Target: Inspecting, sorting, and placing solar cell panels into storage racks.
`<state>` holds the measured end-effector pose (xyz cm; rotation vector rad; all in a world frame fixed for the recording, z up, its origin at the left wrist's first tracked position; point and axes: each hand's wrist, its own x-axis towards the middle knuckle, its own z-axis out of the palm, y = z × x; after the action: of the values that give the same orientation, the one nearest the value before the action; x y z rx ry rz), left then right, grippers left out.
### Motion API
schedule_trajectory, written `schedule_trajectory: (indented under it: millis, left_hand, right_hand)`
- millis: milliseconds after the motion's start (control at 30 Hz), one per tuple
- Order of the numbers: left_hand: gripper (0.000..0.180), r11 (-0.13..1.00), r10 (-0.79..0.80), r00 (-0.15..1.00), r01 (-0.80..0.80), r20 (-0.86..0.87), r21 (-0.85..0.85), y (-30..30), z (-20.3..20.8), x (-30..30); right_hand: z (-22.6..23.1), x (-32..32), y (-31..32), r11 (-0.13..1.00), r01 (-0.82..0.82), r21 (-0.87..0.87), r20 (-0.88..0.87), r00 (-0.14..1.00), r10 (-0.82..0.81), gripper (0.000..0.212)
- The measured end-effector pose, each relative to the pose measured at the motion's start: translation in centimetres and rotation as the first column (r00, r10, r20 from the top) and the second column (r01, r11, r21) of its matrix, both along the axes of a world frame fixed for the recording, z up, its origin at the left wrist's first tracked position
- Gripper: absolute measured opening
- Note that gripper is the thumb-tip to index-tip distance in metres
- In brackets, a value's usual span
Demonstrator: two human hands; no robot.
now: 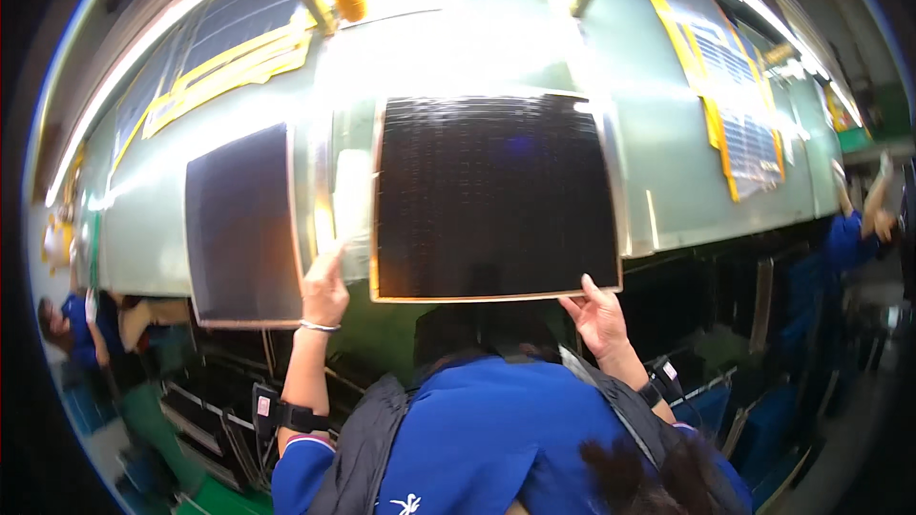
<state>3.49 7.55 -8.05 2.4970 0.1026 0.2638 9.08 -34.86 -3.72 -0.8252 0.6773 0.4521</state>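
One right hand point(599, 320) clamped on the middle panel point(494, 195); well apart, left hand point(324, 295) at the left panel point(241, 224), grip unclear.

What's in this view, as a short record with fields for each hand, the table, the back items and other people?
Left hand: at the right edge of the smaller dark panel; grip unclear
Right hand: holding the larger dark panel near its lower right corner
Table: pale green, glare toward the back
Back items: orange container, left of centre
Other people: one person far left, another person far right
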Motion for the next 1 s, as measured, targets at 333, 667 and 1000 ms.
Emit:
schedule_trajectory:
  millis: [333,667,1000]
  left_hand:
    - [0.035,0.972,0.034,0.994,-0.058,-0.107,-0.227,1.2,0.4,2.8]
    - [0.032,0.964,0.15,0.987,-0.16,-0.059,-0.212,2.2,0.3,-1.0]
    - [0.069,0.894,0.179,0.973,-0.1,-0.145,0.436,5.5,-0.7,-11.3]
  right_hand:
    - [4.0,0.6,1.5,0.998,0.027,-0.05,0.226,0.974,-0.015,0.003]
    - [6.7,2.5,3.1,0.989,0.148,0.022,0.389,0.91,-0.145,0.01]
    - [19.6,9.2,1.8,0.28,0.73,-0.623,0.772,0.517,0.369,0.018]
